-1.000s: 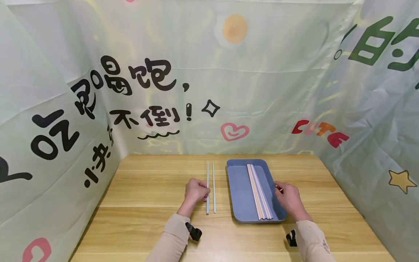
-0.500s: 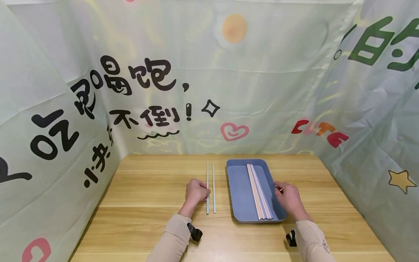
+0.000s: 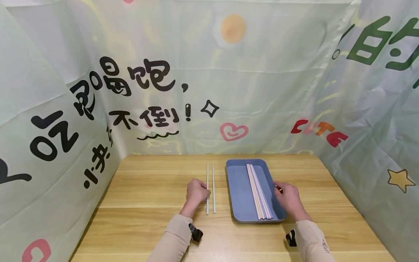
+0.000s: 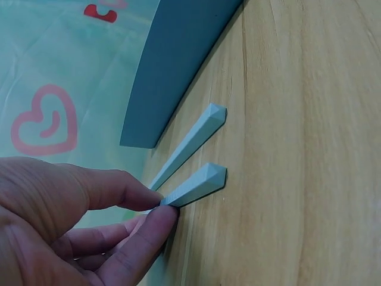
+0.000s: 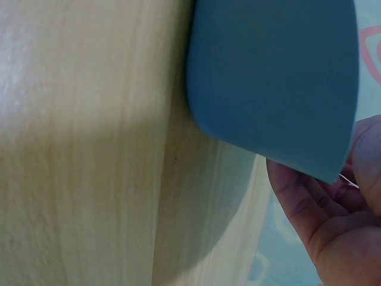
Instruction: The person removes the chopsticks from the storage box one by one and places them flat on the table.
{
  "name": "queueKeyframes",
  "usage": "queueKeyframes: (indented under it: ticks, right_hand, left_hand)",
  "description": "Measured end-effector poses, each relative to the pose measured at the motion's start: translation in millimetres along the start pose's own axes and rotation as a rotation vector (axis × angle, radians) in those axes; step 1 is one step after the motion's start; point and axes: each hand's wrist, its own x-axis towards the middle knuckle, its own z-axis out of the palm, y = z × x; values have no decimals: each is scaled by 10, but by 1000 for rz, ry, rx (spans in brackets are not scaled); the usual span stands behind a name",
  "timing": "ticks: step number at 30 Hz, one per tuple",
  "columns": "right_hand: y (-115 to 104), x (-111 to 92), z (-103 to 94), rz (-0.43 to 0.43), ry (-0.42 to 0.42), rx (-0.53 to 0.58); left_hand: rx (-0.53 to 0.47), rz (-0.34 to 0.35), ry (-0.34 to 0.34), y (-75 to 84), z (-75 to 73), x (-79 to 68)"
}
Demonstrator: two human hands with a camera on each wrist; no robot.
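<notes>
Two pale blue chopsticks lie side by side on the wooden table, left of the tray. My left hand point(image 3: 197, 190) pinches the left chopstick point(image 4: 199, 183) between thumb and fingertips, a short way from its thick, faceted end. A narrow gap separates it from the right chopstick point(image 3: 214, 189). To the right, a blue-grey rectangular tray point(image 3: 240, 196) holds a bundle of several pink, cream and lilac chopsticks point(image 3: 258, 193). My right hand point(image 3: 288, 198) grips the tray's right side, its fingers against the outer wall point(image 5: 274, 77) and its thumb by the rim.
The wooden table point(image 3: 147, 182) ends at printed fabric walls on the left, back and right. A black wrist camera point(image 3: 195, 233) sits on the left sleeve, another black camera point(image 3: 291, 238) on the right one.
The left chopstick's far end has come slightly nearer, almost level with the other's. My left hand has shifted a little to the right with it. The right hand and tray stay put.
</notes>
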Motion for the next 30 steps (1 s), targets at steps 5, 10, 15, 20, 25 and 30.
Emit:
queueKeyframes:
  ticks: [5,10,15,20,25,30]
  right_hand:
    - [2,-2,4,8,-9,6]
    - [6,-1,7,10,-10,9]
    - [7,1,1,8,-8,5]
    - [2,8,-17,0,-2,1]
    - [1,6,-11,8,-15,8]
    - [15,2,6,14,-6,6]
  left_hand:
    - [5,1,-5,-18,10,11]
    - [-2,-9,-17,-24,8,27]
    - [29,-4,-6,40,-8,40]
    - [-24,58,-5,173,0,50]
    - [-313,39,-104,314,34,40]
    - [-521,-17,-188,441,92,22]
